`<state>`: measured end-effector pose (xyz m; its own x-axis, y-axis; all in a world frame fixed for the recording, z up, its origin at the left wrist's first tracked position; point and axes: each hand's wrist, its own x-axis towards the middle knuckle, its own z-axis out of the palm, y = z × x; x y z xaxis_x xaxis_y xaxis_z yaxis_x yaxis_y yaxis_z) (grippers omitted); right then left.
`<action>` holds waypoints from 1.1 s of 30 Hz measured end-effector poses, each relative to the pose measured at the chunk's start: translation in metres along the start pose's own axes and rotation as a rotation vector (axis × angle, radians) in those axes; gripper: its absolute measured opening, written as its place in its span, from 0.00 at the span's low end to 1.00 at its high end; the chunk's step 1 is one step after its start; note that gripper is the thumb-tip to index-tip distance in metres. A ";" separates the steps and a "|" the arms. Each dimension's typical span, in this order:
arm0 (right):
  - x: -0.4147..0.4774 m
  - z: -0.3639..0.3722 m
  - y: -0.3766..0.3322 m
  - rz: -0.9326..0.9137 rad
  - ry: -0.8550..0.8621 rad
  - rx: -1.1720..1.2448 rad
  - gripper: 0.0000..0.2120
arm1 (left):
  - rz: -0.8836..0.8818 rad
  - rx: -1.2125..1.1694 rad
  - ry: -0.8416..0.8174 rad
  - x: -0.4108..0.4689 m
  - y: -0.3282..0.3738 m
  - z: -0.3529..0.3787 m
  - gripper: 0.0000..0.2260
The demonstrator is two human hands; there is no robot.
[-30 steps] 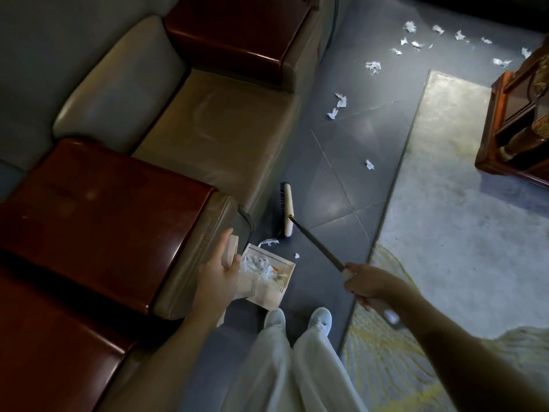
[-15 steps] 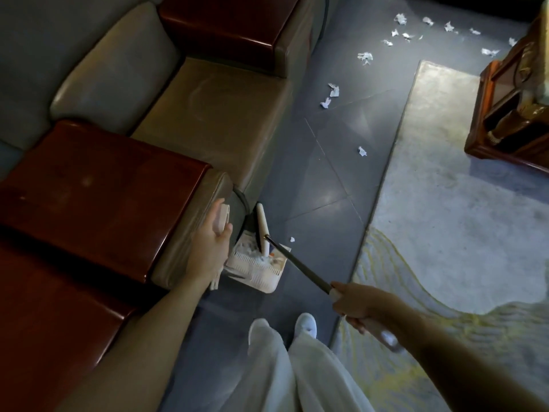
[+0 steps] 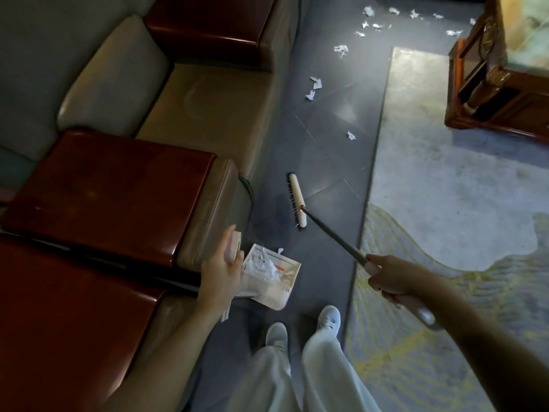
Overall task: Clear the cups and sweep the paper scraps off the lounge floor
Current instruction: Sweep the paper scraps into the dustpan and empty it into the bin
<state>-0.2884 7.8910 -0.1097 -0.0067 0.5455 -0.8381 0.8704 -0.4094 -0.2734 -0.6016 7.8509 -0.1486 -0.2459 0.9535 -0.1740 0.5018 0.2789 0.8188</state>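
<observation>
My right hand (image 3: pixel 389 278) grips the dark handle of a broom whose cream head (image 3: pixel 297 201) rests on the dark tile floor, a short way beyond the dustpan. My left hand (image 3: pixel 221 270) holds the upright white handle of the white dustpan (image 3: pixel 285 295), which sits on the floor by the sofa and holds a heap of paper scraps. One small scrap (image 3: pixel 280 250) lies just outside the pan's far edge. More white paper scraps (image 3: pixel 314 88) lie scattered on the tiles farther ahead, with a single scrap (image 3: pixel 351 135) near the rug edge. No cups are in view.
A tan leather sofa (image 3: pixel 208 93) with dark red wooden armrests (image 3: pixel 110 188) lines the left side. A pale rug with yellow lines (image 3: pixel 445 203) covers the floor on the right. A carved wooden cabinet (image 3: pixel 499 84) stands at the upper right. My feet in white shoes (image 3: pixel 303 328) stand near the dustpan.
The broom head has swung away from the dustpan and out onto the tiles ahead. The dustpan stays beside the sofa in my left hand.
</observation>
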 end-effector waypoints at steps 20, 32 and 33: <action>-0.035 0.012 -0.002 -0.008 -0.117 -0.138 0.32 | 0.109 0.109 -0.113 0.053 0.034 0.019 0.22; 0.046 -0.191 0.031 -0.001 0.063 0.032 0.28 | 0.206 0.060 -0.012 0.220 0.155 0.131 0.21; 0.056 -0.216 0.033 0.002 0.074 0.023 0.27 | 0.209 0.081 0.008 0.238 0.170 0.146 0.21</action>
<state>-0.1537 8.0657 -0.0643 0.0320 0.5969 -0.8017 0.8588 -0.4268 -0.2835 -0.4538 8.1418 -0.1308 -0.1362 0.9907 -0.0008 0.6077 0.0842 0.7897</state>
